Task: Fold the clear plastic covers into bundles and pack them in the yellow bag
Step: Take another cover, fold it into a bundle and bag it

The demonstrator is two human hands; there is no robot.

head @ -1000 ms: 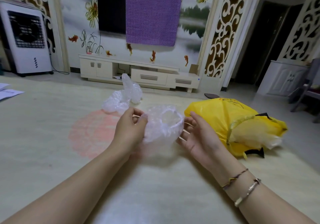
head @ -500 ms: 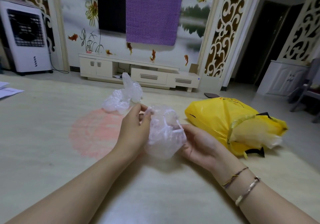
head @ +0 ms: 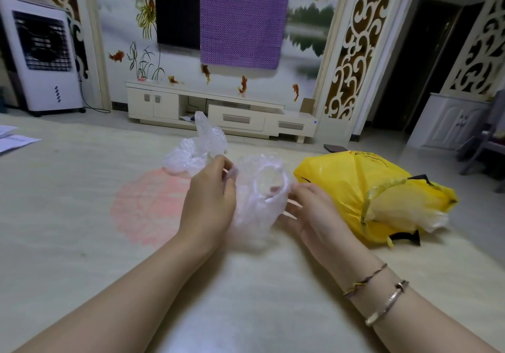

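Note:
A crumpled clear plastic cover (head: pixel 258 202) hangs between my two hands above the pale floor mat. My left hand (head: pixel 210 202) grips its left edge, with the thumb and fingers curled round the plastic. At the cover's right side my right hand (head: pixel 311 210) pinches the rim, and its lower fingers stretch out beneath. A small pile of clear plastic covers (head: pixel 196 150) lies on the mat just behind my left hand. To the right lies the yellow bag (head: pixel 347 186) on its side, with clear plastic showing in its mouth at the right end.
A pink round pattern (head: pixel 144 205) marks the mat under my left hand. White papers (head: pixel 13 139) lie at the far left. A low white TV cabinet (head: pixel 218 109) and a white air cooler (head: pixel 41 57) stand against the back wall. A chair (head: pixel 489 145) is at the right edge.
The cover has been turned and opened between my hands, so a round opening now faces me. My right hand moved from beneath the bundle up to its right rim.

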